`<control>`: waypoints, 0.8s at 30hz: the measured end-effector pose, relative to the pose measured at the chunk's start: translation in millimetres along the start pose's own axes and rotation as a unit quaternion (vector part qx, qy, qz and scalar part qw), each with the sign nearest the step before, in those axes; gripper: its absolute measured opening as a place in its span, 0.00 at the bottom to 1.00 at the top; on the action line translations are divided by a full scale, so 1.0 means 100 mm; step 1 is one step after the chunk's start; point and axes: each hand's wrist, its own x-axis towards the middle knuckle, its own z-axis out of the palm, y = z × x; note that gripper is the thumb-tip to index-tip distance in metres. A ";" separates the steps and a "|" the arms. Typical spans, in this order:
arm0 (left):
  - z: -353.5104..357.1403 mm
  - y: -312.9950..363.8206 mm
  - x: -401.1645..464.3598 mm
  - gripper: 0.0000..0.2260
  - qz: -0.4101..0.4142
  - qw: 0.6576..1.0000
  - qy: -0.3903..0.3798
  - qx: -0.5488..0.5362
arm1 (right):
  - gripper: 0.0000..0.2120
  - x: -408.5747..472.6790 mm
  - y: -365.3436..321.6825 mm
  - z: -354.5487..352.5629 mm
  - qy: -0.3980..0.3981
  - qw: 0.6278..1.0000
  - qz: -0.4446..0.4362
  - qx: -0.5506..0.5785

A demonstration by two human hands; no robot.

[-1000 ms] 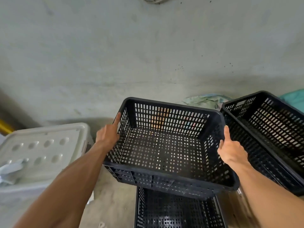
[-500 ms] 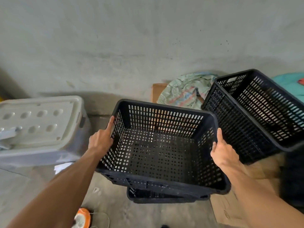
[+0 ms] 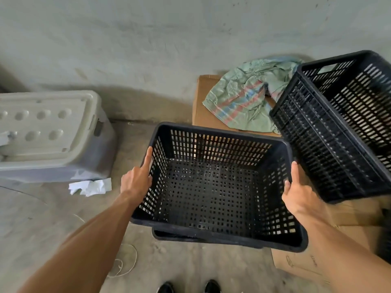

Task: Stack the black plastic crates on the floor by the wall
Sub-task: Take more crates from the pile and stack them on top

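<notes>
I hold a black perforated plastic crate (image 3: 211, 187) by its two short sides. My left hand (image 3: 136, 179) grips its left wall with the forefinger along the rim. My right hand (image 3: 296, 191) grips its right wall, thumb on the rim. Directly beneath it lies another black crate (image 3: 175, 236) on the floor; only its near rim shows, and whether the two touch is unclear. A third, taller black crate (image 3: 338, 127) stands tilted at the right on cardboard.
A grey lidded plastic box (image 3: 48, 134) sits at the left by the concrete wall (image 3: 169, 39). Crumpled white paper (image 3: 91, 187) lies beside it. A green cloth (image 3: 247, 96) rests on a cardboard box (image 3: 203, 102). Flat cardboard (image 3: 300, 265) and string (image 3: 124, 263) lie near my shoes.
The held crate has come down toward the crate on the floor, now covering nearly all of it. My view has tilted downward, showing more floor and my shoes.
</notes>
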 end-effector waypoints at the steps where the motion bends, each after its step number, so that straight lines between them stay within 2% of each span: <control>1: 0.05 0.02 -0.03 0.46 0.000 1.000 -0.001 0.003 | 0.30 -0.03 0.02 0.01 -0.004 1.000 -0.002 -0.004; 8: 0.22 0.02 -0.06 0.48 -0.009 0.999 0.017 -0.039 | 0.30 -0.01 0.06 0.10 0.019 0.999 -0.023 0.019; 15: 0.20 0.10 -0.44 0.45 -0.033 0.999 0.008 -0.025 | 0.31 0.07 0.19 0.23 0.022 0.998 -0.047 0.037; 24: 0.28 0.05 -0.53 0.46 -0.027 0.999 0.009 -0.031 | 0.30 0.08 0.19 0.31 0.029 0.997 -0.049 0.050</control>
